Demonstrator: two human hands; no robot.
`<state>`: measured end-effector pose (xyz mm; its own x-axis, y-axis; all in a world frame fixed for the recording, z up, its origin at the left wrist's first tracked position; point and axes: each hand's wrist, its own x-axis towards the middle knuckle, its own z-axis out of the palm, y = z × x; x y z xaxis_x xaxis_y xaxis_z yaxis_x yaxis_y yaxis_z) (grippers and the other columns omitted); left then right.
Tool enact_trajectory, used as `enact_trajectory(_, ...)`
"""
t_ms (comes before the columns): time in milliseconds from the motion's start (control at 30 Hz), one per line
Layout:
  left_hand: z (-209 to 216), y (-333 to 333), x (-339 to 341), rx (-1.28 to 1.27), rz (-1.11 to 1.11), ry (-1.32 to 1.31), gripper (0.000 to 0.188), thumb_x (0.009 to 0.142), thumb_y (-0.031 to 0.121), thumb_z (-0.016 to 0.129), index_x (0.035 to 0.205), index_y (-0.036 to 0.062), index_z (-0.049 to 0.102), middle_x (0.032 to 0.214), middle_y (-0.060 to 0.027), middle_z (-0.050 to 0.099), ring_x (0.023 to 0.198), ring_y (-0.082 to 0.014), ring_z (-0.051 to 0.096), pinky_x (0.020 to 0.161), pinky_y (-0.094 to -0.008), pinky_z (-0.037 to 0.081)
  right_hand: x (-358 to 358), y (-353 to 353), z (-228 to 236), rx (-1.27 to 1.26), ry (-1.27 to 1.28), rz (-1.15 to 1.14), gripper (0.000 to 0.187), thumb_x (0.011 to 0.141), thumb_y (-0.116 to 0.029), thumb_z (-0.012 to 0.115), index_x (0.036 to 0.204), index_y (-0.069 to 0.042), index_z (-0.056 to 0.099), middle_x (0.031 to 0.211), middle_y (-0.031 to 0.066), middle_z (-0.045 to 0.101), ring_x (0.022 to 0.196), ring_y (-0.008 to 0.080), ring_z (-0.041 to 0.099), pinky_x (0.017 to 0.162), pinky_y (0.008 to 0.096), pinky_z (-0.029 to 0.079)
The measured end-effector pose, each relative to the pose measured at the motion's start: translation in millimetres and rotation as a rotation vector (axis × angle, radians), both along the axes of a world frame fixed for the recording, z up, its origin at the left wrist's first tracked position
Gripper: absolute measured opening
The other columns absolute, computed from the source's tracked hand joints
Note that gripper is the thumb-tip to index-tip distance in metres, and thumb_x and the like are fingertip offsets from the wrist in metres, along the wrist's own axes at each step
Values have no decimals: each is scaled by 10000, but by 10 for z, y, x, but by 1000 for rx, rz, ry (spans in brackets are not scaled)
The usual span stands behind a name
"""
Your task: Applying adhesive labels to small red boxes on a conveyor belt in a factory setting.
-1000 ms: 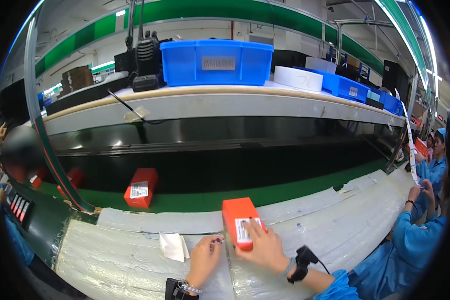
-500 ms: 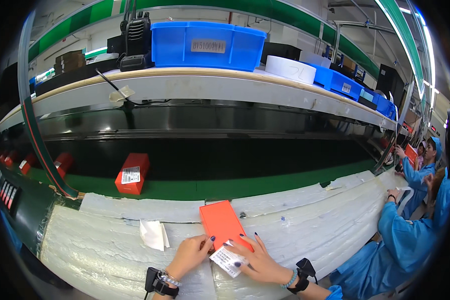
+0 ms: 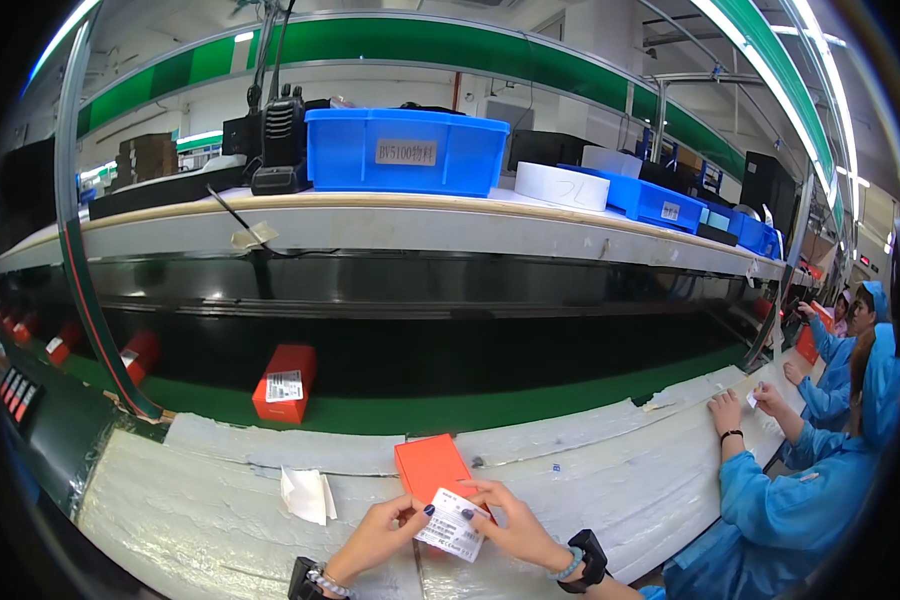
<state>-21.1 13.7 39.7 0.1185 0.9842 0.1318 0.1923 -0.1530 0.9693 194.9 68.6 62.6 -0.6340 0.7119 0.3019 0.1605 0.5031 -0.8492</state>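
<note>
A flat red box [image 3: 432,460] lies on the film-covered bench [image 3: 220,500] in front of me. Over its near end is a white printed label [image 3: 450,530], tilted, with lines of dark print. My left hand [image 3: 382,530] pinches the label's left edge between thumb and forefinger. From the other side, my right hand [image 3: 518,525] has its thumb on the label's face and its fingers behind the upper right edge. I cannot tell whether the label touches the box.
A crumpled white paper [image 3: 308,495] lies left of the box. Beyond the bench, a green conveyor belt [image 3: 390,405] carries another red box with a label [image 3: 285,385] and several more to the left. A shelf above holds a blue bin [image 3: 402,165] and a handheld radio [image 3: 282,150]. Co-workers in blue [image 3: 770,500] sit at right.
The label has come up, more upright, between both hands, and my left fingers now grip its edge. The view has tilted upward. At right, a co-worker's hands have moved.
</note>
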Motion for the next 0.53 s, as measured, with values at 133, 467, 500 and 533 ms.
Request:
enact_trajectory(133,-31,-12,17,114,43,23,141,937,137,564,965,6,607,850,-15,603,759,-103,537,724,-239,453,-112,100,229,-336,71,15,396,914,-29,500,1307,-63,463,1055,87,596,1019,151,567,926,319,463)
enact_trajectory(467,-372,273,-358,144,-81,-308,142,876,182,666,969,97,600,1330,-108,301,1353,-271,245,1136,-387,164,-684,385,-295,117,6,168,408,906,1,468,1308,-65,488,1213,138,570,1162,252,538,987,376,416)
enact_trajectory(500,-413,277,-357,180,-74,-326,141,871,188,672,969,112,604,1329,-103,311,1349,-270,252,1132,-417,160,-723,380,-402,205,4,144,423,899,4,468,1313,-77,498,1241,154,559,1197,289,517,1025,401,376)
enact_trajectory(533,-437,226,-328,206,-60,-348,141,866,195,679,969,127,609,1327,-98,320,1346,-270,259,1129,-446,157,-715,343,-350,227,-58,169,432,910,-22,495,1335,-103,488,1301,140,530,1265,253,462,1088,445,284)
